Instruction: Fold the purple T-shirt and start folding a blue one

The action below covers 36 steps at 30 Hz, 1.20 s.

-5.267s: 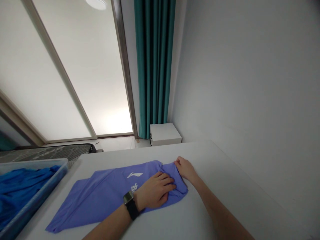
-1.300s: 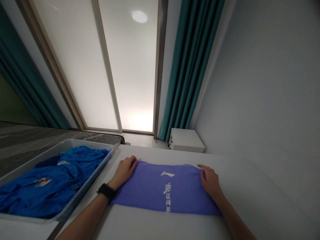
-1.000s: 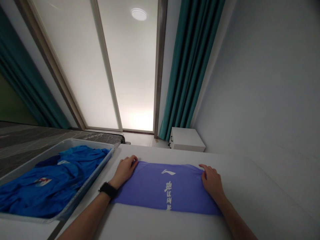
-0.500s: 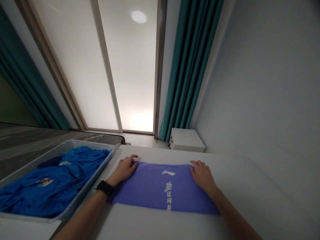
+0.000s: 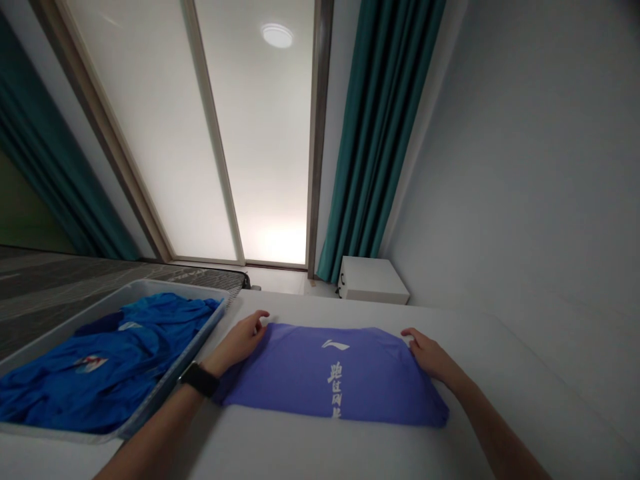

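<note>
A purple garment (image 5: 295, 373), folded into a wide band, lies on the white table (image 5: 280, 447) in front of me. White lettering and a white logo run down its middle. At its left end is my left hand (image 5: 245, 339), its finger and thumb apart near the upper corner; a dark watch is on that wrist. My right hand (image 5: 431, 355) is beside the slanted right edge, index finger stretched out and the thumb near the cloth. Its other fingers are partly hidden. The garment's lower right corner (image 5: 440, 413) shows uncovered, lying on the table.
To the left stands a translucent plastic bin (image 5: 175, 288) with crumpled blue clothes (image 5: 125, 360) in it. Past the table's far edge are a white cabinet (image 5: 373, 277), a green curtain (image 5: 383, 133) and a frosted sliding door (image 5: 265, 160). A pale wall (image 5: 540, 167) rises on the right.
My right hand has moved right, off the garment's upper face to its right edge, uncovering the corner. My left hand has shifted slightly left. The garment lies nearly unchanged.
</note>
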Tool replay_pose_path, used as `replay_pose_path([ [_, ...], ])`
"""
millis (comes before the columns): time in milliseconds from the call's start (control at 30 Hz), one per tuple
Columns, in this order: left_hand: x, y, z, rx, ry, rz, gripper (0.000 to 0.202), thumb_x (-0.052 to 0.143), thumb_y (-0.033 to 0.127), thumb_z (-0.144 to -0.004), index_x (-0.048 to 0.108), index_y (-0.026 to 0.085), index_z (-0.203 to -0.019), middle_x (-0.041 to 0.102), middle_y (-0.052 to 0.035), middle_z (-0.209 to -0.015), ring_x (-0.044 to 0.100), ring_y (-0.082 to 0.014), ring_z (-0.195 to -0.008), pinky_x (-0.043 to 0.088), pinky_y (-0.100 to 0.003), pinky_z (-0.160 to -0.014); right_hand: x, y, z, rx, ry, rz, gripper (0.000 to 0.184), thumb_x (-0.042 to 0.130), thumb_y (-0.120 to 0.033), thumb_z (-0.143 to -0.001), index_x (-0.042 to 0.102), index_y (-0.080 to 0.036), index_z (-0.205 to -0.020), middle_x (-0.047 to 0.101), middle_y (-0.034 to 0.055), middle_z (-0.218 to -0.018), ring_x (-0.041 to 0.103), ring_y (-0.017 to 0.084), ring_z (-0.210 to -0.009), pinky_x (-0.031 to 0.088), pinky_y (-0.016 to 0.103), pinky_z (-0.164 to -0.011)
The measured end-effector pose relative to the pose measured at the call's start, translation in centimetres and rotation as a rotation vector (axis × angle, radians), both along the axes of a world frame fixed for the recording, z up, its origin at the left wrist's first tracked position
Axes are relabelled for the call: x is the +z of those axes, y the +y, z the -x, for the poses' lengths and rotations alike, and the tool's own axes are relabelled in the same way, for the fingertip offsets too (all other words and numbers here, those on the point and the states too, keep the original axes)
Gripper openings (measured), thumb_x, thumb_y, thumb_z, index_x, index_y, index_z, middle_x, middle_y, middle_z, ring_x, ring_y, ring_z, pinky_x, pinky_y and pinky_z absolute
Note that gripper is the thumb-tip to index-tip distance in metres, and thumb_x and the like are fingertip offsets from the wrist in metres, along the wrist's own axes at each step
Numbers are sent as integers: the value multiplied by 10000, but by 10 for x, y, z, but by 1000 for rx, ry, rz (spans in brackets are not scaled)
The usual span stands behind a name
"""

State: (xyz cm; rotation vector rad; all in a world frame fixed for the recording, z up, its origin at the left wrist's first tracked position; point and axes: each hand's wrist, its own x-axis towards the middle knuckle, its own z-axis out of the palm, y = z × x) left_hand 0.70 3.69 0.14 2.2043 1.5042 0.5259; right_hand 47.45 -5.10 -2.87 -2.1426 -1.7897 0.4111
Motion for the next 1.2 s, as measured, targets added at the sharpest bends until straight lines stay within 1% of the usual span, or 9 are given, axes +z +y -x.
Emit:
replay_pose_path([
  [167,2,-4,-6,-24,-33,38,400,431,305,-859,518,178,-1229,669,-41,-892,620,-189,-735,440,-280,-669,2,1,14,47,12,25,432,377,-217,-893,530,-145,-1291,709,84,-956,671,193,-873,467,297,-831],
  [233,3,-4,-9,-10,-26,22,382,443,291,-852,530,183,-1207,673,-34,-860,625,-194,-740,441,-283,-683,0,2,20,55,0,13,463,419,-219,-875,511,-125,-1319,694,122,-1074,663,203,-927,461,320,-883],
  [333,2,-2,-10,-9,-23,19,349,431,268,-847,554,184,-1163,658,-19,-776,622,-196,-725,441,-289,-695,-2,4,22,69,3,-50,463,417,-172,-846,541,-167,-1292,637,120,-1253,633,200,-1061,429,344,-980],
  [533,2,-1,-1,0,-131,70,300,407,364,-868,593,204,-1041,645,-18,-812,616,-188,-718,479,-297,-720,2,-1,18,118,92,-193,431,329,-178,-841,636,-192,-1143,669,89,-1194,602,196,-1135,394,370,-1051],
  [667,7,-6,0,-26,-151,148,319,444,417,-848,622,208,-1009,669,-31,-863,631,-209,-785,496,-312,-762,3,-6,18,112,173,-140,404,346,-248,-855,656,-220,-1114,692,65,-1168,621,209,-1107,427,385,-1021],
  [767,10,-7,-2,-56,-147,173,370,489,420,-817,629,202,-1082,669,-38,-906,629,-214,-799,499,-322,-778,-2,-11,18,119,134,-111,424,374,-292,-871,628,-202,-1198,667,86,-1237,601,213,-1158,410,381,-1044],
  [867,11,-5,-3,-60,-120,159,371,494,401,-807,639,189,-1075,651,-34,-853,617,-213,-786,492,-327,-780,-6,-17,18,94,57,-91,461,375,-291,-882,575,-187,-1284,645,105,-1275,605,221,-1160,411,380,-1038],
  [1033,10,-6,-3,-64,-135,166,375,463,396,-824,635,186,-1083,639,-22,-821,615,-202,-774,490,-307,-751,-2,-27,20,96,87,-63,509,382,-283,-873,504,-233,-1364,692,69,-1167,660,220,-1023,469,359,-933],
  [1200,5,-8,-1,-41,-92,126,398,482,393,-799,660,178,-1083,680,-37,-854,628,-215,-766,487,-320,-748,-1,-26,21,53,126,-55,502,399,-296,-843,550,-214,-1315,713,61,-1049,666,228,-908,501,363,-852],
])
